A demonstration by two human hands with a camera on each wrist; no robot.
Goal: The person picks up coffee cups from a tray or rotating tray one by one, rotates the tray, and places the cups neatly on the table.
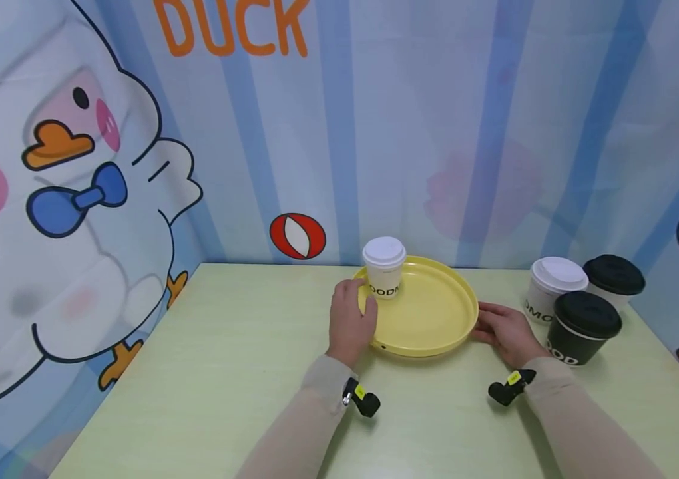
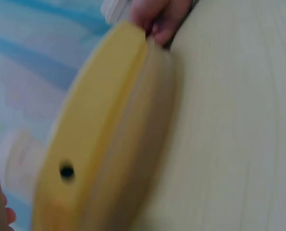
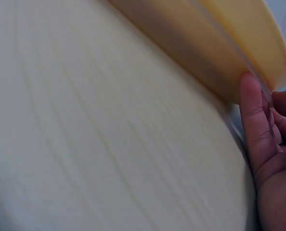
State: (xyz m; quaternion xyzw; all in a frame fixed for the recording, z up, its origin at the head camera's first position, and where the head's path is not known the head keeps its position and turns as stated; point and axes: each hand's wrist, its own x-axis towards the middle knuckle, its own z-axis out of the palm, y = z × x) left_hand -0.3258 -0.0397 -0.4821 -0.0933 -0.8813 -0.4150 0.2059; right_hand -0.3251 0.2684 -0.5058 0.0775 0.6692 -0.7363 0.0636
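Note:
A round yellow tray (image 1: pixel 429 313) with a raised rim is held between both hands. On its left part, toward the back, stands a white paper cup (image 1: pixel 384 269) with a white lid and dark lettering. My left hand (image 1: pixel 353 322) grips the tray's left rim beside the cup, its thumb over the edge. At the right rim, my right hand (image 1: pixel 510 331) pinches the tray; in the right wrist view a finger (image 3: pixel 256 115) lies under its edge. The tray's underside (image 2: pixel 143 134) shows in the left wrist view, close over the table, with a dark dot on its side.
Right of my right hand stand several lidded cups: a white one (image 1: pixel 555 286), a dark one (image 1: pixel 582 329) with a black lid, and a white one with a black lid (image 1: pixel 615 274). The pale wooden table (image 1: pixel 208 372) ends at a blue-striped duck backdrop (image 1: pixel 411 120).

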